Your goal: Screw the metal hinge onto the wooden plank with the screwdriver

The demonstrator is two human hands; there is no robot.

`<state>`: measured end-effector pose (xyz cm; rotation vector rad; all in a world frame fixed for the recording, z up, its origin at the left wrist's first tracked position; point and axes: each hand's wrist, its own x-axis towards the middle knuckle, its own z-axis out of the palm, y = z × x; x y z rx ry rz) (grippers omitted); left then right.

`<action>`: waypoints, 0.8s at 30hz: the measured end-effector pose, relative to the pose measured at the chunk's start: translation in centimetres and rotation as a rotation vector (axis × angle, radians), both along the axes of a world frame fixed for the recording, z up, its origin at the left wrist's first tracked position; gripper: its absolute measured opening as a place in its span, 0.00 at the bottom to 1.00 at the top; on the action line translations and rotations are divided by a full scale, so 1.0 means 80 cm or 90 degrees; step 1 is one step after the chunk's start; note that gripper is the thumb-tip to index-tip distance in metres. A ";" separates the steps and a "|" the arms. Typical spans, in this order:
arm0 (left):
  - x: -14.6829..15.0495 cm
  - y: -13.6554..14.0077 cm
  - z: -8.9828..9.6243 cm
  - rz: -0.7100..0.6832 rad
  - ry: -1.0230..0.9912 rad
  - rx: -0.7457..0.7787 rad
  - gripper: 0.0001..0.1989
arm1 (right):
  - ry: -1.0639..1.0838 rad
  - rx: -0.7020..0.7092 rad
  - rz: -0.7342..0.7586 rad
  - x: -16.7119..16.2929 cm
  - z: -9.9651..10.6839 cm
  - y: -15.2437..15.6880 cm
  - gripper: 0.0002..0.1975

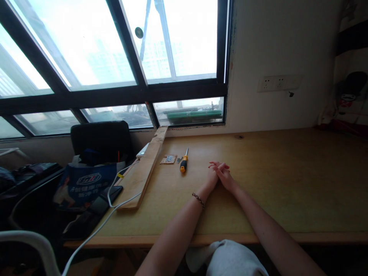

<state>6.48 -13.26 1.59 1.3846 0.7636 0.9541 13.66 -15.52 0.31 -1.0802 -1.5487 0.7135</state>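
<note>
We rest our left hand (212, 177) and right hand (226, 178) clasped together on the bench (273, 172), gripping no tool; screwdriver (183, 165), screws (179, 160) and flat piece (168, 159) lie to their left, none taken up, so nothing looks begun

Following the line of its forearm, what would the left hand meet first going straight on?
The right hand: it is clasped with the left hand, its fingers crossing the way. Beyond that, the line seems to run over the tabletop toward the wall, though height is hard to judge.
</note>
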 end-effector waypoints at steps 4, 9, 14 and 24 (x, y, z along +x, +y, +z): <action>0.000 0.000 0.000 -0.007 0.002 -0.003 0.14 | 0.002 0.003 -0.001 0.000 -0.002 0.001 0.21; -0.001 -0.001 0.000 0.002 -0.024 0.002 0.14 | -0.004 -0.002 -0.002 0.001 0.000 -0.001 0.21; -0.001 -0.002 0.002 0.007 -0.019 0.010 0.13 | 0.003 0.000 -0.002 0.001 0.001 -0.001 0.21; 0.000 0.001 -0.002 0.002 -0.032 -0.004 0.14 | 0.004 -0.004 -0.003 0.001 -0.002 0.001 0.21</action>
